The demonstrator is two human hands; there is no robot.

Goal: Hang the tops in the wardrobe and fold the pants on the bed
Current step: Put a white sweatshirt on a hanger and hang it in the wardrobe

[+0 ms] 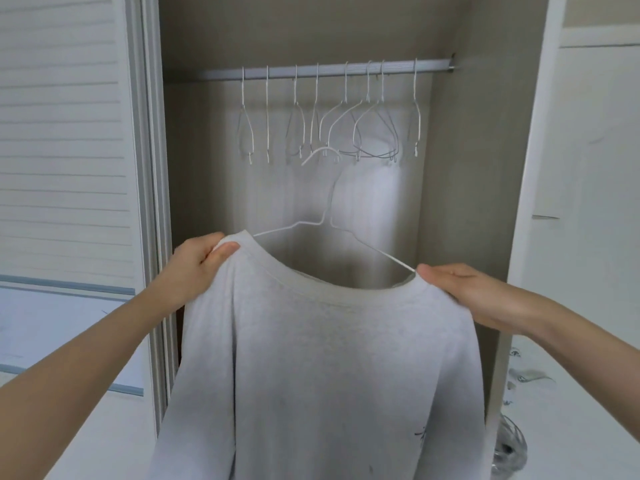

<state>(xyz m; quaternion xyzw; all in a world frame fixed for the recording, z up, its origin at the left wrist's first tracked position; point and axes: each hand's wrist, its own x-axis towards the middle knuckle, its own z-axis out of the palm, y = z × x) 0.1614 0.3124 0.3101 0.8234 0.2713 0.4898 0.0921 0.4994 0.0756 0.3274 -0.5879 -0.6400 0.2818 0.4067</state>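
A light grey long-sleeved top point(322, 368) hangs in front of me, held up by its shoulders before the open wardrobe. My left hand point(197, 268) pinches the top's left shoulder. My right hand point(474, 292) grips its right shoulder. A white wire hanger point(329, 216) sits inside the neckline, its arms running under the fabric and its hook pointing up toward the rail point(329, 71). The hook is below the rail and not on it.
Several empty white wire hangers point(346, 123) hang along the rail. The wardrobe's sliding door point(65, 168) stands at the left, its side panel point(502, 168) at the right. A shiny metal object point(509, 448) sits low at the right.
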